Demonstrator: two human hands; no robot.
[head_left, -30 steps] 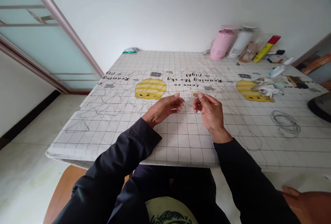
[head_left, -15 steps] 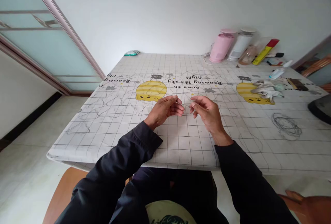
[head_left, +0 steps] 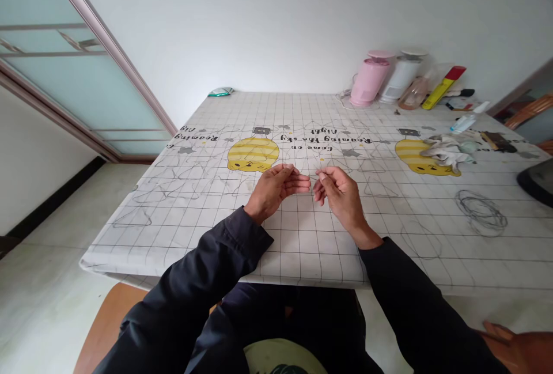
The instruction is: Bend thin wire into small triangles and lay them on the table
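So there's just the one cam here, worn on the person's head, and it looks forward and kinda steeply down over both forearms, with the near edge of the table (head_left: pixel 298 253) running across the lower part of the view and the person's own lap below it. It's close enough that the hands sit mid-frame, but wide enough to get the wall (head_left: pixel 268 28) behind, the sliding door (head_left: pixel 82 80) off to the left and some floor (head_left: pixel 56 282), and with only one view nothing overlaps.

pink cylinder (head_left: pixel 370 81) stands beside white cylinder (head_left: pixel 398 80), near wall (head_left: pixel 276 28)
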